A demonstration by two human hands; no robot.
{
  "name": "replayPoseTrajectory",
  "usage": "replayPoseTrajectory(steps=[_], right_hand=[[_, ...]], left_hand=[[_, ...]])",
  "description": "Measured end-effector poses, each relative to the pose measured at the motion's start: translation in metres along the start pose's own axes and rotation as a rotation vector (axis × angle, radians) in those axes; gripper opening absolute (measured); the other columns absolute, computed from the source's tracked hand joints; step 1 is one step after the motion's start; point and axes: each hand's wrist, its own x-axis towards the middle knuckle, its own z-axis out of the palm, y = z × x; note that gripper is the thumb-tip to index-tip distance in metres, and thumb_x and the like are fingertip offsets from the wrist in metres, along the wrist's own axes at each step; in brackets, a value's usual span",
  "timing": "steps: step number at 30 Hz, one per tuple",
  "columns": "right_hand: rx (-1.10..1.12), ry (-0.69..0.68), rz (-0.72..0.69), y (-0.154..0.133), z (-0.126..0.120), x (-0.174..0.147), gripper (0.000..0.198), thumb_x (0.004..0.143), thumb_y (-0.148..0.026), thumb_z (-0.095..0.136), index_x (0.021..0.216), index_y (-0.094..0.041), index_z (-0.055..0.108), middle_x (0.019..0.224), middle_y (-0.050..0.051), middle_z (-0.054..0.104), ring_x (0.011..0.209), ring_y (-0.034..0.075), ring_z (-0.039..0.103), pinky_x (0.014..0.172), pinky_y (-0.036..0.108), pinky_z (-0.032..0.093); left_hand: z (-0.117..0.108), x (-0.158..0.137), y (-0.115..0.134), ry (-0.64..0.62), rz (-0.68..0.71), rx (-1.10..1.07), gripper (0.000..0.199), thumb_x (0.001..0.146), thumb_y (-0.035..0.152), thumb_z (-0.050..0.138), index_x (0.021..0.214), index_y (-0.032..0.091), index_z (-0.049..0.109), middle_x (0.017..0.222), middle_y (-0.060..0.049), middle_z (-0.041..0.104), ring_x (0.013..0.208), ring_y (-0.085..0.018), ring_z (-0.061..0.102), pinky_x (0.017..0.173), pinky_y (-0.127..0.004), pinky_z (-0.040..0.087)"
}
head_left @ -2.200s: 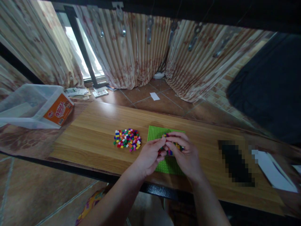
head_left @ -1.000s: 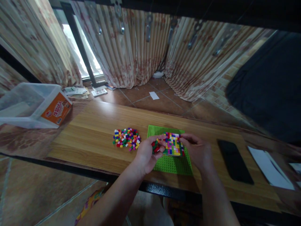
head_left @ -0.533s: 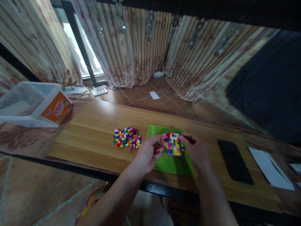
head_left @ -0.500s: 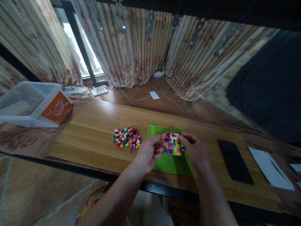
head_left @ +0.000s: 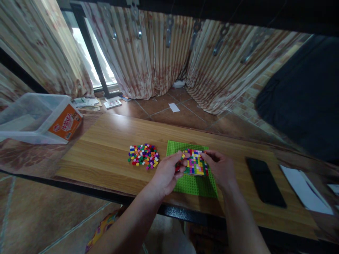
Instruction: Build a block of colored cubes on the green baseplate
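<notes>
A multicoloured block of small toy bricks (head_left: 195, 164) sits on the green studded baseplate (head_left: 193, 188). My left hand (head_left: 166, 173) is at its left side, thumb and forefinger pinching a small yellow brick (head_left: 183, 155). Some red and green bricks show among its curled lower fingers. At the block's upper right corner, my right hand (head_left: 221, 167) is closed with thumb and fingertips against the edge; part of its grip is hidden. Left of the baseplate lies a loose pile of small coloured bricks (head_left: 143, 156).
On the wooden board (head_left: 106, 155) to the right lies a black phone (head_left: 265, 181), with white paper (head_left: 305, 188) beyond it. A clear plastic bin (head_left: 39, 116) with an orange label stands at the far left. Metal hooks hang overhead before the curtains (head_left: 159, 60).
A yellow brick now shows between my left thumb and forefinger, where none was visible before. My right hand stays at the block's corner. The view has shifted very slightly.
</notes>
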Motion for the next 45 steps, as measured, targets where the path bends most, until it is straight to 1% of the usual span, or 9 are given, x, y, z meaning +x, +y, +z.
replayPoseTrajectory(steps=[4,8,10,13,16,22,32,40,45], right_hand=[[-0.061,0.051,-0.047,-0.001,0.000,-0.004,0.039,0.071,-0.050,0.071,0.091,-0.017,0.072,0.082,0.008,0.072,0.070,0.021,0.065,0.065,0.035,0.051],[-0.067,0.124,-0.348,-0.017,0.002,-0.018,0.024,0.083,-0.041,0.062,0.092,-0.022,0.072,0.095,0.007,0.068,0.086,0.021,0.063,0.080,0.038,0.050],[-0.037,0.016,-0.488,-0.028,0.004,-0.025,0.018,0.086,-0.036,0.061,0.094,-0.026,0.072,0.104,0.005,0.065,0.098,0.021,0.062,0.087,0.038,0.049],[-0.044,-0.185,-0.560,-0.039,0.009,-0.032,0.018,0.086,-0.033,0.062,0.101,-0.030,0.071,0.112,0.004,0.063,0.106,0.020,0.060,0.093,0.038,0.048],[-0.062,-0.256,-0.575,-0.041,0.013,-0.034,0.016,0.087,-0.032,0.061,0.100,-0.029,0.071,0.108,0.003,0.066,0.104,0.019,0.061,0.091,0.037,0.048],[-0.074,-0.214,-0.569,-0.037,0.012,-0.034,0.013,0.088,-0.031,0.060,0.092,-0.027,0.071,0.098,0.004,0.068,0.096,0.020,0.063,0.085,0.037,0.049],[0.098,-0.236,-0.490,-0.043,0.010,-0.038,0.010,0.086,-0.025,0.062,0.088,-0.027,0.072,0.093,0.001,0.068,0.091,0.017,0.062,0.083,0.033,0.048],[0.380,-0.015,-0.261,-0.037,-0.003,-0.030,0.007,0.075,-0.026,0.072,0.081,-0.024,0.072,0.073,-0.002,0.068,0.066,0.012,0.061,0.064,0.026,0.050],[0.191,0.091,-0.261,-0.030,-0.019,-0.020,0.022,0.077,-0.035,0.068,0.095,-0.023,0.073,0.079,0.002,0.071,0.075,0.017,0.065,0.072,0.032,0.053]], left_hand=[[-0.001,0.000,0.000,-0.038,-0.019,-0.016,0.039,0.075,0.044,0.071,0.091,0.008,0.068,0.067,0.000,0.047,0.050,-0.003,0.034,0.042,-0.017,0.016],[0.000,0.000,0.000,-0.068,-0.024,0.008,0.043,0.072,0.049,0.072,0.084,0.008,0.067,0.065,0.002,0.045,0.049,-0.002,0.032,0.041,-0.017,0.015],[0.000,0.001,-0.001,-0.073,-0.015,0.039,0.044,0.070,0.053,0.072,0.077,0.010,0.064,0.063,0.002,0.045,0.047,-0.002,0.030,0.040,-0.018,0.013],[0.000,0.002,-0.004,-0.075,0.021,0.095,0.046,0.069,0.057,0.071,0.069,0.012,0.058,0.061,0.003,0.046,0.044,-0.002,0.030,0.040,-0.019,0.012],[0.001,0.003,-0.007,-0.053,0.075,0.174,0.049,0.071,0.060,0.067,0.064,0.013,0.054,0.056,0.004,0.043,0.041,-0.002,0.029,0.039,-0.020,0.012],[0.004,0.002,-0.007,0.001,0.116,0.263,0.053,0.072,0.065,0.062,0.060,0.014,0.051,0.054,0.003,0.045,0.040,-0.003,0.031,0.039,-0.021,0.014],[0.003,0.002,-0.006,-0.024,0.088,0.181,0.037,0.064,0.042,0.079,0.065,0.012,0.057,0.054,0.005,0.044,0.042,-0.001,0.029,0.040,-0.018,0.013],[0.001,-0.001,-0.001,-0.015,0.050,0.110,0.033,0.065,0.037,0.078,0.065,0.012,0.057,0.060,0.003,0.048,0.044,-0.001,0.031,0.040,-0.017,0.012],[-0.001,0.000,-0.001,-0.006,0.049,0.124,0.031,0.068,0.037,0.076,0.068,0.011,0.060,0.061,0.003,0.049,0.044,-0.001,0.032,0.039,-0.016,0.014]])
